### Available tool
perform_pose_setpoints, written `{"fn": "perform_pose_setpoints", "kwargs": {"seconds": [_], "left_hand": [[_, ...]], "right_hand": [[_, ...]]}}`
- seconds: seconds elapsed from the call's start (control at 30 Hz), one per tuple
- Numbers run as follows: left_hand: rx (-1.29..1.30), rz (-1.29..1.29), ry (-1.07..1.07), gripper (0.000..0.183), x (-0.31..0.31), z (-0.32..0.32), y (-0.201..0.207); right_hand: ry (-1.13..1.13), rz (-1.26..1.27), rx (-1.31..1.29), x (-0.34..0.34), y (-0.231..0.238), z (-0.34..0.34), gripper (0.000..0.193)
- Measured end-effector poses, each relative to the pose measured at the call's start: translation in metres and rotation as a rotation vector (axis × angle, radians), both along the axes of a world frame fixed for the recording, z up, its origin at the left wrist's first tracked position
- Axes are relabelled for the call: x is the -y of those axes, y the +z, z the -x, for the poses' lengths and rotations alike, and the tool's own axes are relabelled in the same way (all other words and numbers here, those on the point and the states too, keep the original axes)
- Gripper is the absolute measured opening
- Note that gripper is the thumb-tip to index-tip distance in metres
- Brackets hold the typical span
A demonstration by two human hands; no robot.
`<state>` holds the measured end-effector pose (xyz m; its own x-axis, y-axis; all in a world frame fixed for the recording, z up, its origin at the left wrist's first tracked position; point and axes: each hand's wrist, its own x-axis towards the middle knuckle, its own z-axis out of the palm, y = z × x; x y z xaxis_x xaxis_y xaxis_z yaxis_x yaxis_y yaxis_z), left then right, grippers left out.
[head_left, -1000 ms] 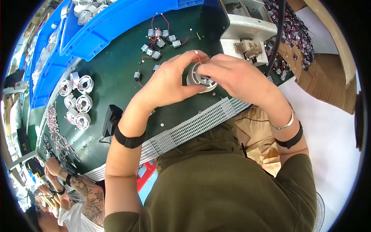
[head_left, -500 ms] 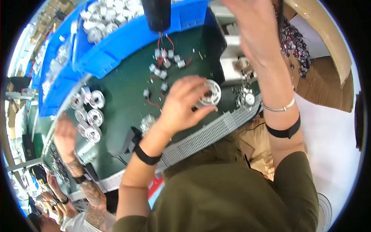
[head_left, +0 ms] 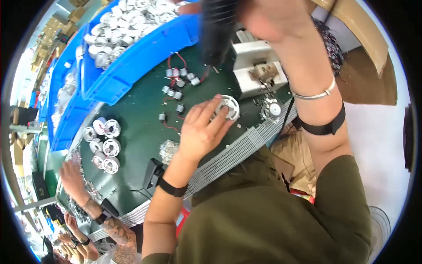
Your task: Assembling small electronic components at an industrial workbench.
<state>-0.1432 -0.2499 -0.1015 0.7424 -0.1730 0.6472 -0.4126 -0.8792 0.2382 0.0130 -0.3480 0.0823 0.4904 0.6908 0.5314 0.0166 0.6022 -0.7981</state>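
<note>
My left hand point(head_left: 203, 132) reaches over the dark green bench and holds a round white housing point(head_left: 235, 110). Its fingers lie across the housing's rim and open middle, pressing it to the bench. At the top, my right hand point(head_left: 272, 20) is closed round a black electric screwdriver point(head_left: 217, 37), blurred by motion; its bit cannot be made out now. Left of the housing lie several small grey motors point(head_left: 180, 82) with red wires. A heap of small screws and a round metal part point(head_left: 274, 109) sit to the housing's right.
A blue bin point(head_left: 145, 50) full of white round parts stands at the back left. Several housings point(head_left: 111, 147) are grouped on the left. A metal fixture point(head_left: 252, 66) stands at the right, near a cardboard box point(head_left: 367, 79). Another person's hand point(head_left: 74, 178) works at far left.
My right hand has moved left and taken hold of the hanging screwdriver, which has shifted right and down in the picture. My left hand keeps the housing, its fingers now further over it.
</note>
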Motion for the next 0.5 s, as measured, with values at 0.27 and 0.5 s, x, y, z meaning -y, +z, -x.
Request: {"fn": "perform_pose_setpoints", "kwargs": {"seconds": [0.27,0.5], "left_hand": [[-0.013,0.009,0.013,0.036,0.004,-0.002,-0.006],[-0.023,0.014,0.026,0.037,0.006,0.0,-0.008]], "right_hand": [[-0.684,0.069,0.008,0.083,-0.051,0.003,0.034],[-0.653,0.012,-0.067,0.096,-0.07,0.003,0.035]]}}
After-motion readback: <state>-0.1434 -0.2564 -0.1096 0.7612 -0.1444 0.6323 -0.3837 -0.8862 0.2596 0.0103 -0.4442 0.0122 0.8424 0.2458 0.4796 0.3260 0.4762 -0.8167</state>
